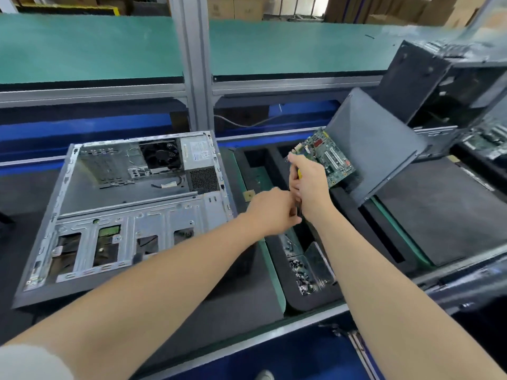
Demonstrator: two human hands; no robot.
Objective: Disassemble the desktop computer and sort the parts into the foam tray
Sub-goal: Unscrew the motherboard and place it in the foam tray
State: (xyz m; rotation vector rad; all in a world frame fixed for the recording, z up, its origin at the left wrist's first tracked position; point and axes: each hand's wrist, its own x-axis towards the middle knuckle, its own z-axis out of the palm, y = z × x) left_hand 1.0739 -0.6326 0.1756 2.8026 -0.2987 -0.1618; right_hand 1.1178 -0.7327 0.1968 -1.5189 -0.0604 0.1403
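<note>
The right hand (308,185) fingers (296,164) pinch the motherboard (329,157), which slants away from them above the foam tray (310,303); the grip of the nearby left hand (271,209) is indiscernible.

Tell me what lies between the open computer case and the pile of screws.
In the head view, between the computer case and the screws lie a band of dark mat and a green strip; the left forearm crosses above.

white label on power supply (198,154), print too blurred to read, no other text legible
</note>
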